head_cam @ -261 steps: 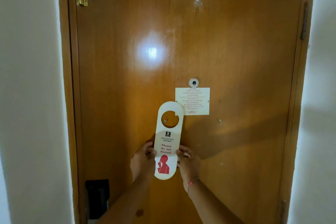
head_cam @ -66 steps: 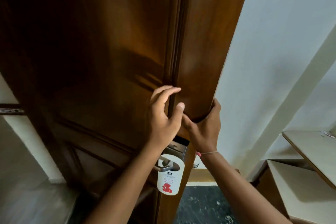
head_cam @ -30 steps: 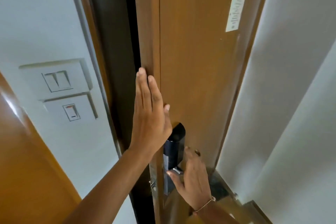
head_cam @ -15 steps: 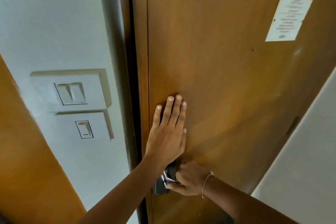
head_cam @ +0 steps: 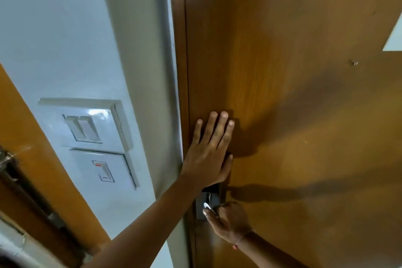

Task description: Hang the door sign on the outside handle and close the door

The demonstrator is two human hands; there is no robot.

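Wooden door, brown veneer, fills the right of the view and appears seated against its frame; no gap shows along the latch edge.

Left hand: open and flat, fingers together and extended, palm pressed on the door face just inside the latch edge, directly above the lock plate.

Right hand: closed around the inside handle, of which only a bright metal tip shows past the knuckles. A thin cord bracelet sits at the wrist.

Door sign: not in view. Given the task it belongs on the outside handle, behind the door; its placement cannot be confirmed from this side.

Handling assessment: the door reads as a solid, rigid slab, likely heavy, so it should swing with some momentum and resist little once moving. The glossy face offers poor friction to a flat palm; that contact serves only to push. The lever is the proper hold for controlling the latch. Pressing near the latch edge, far from the hinges, gives the best leverage. Fingers near the edge risk pinching if the door is not fully home.

Surroundings: two white switch plates are mounted on the pale wall to the left, and another brown panel lies beyond.
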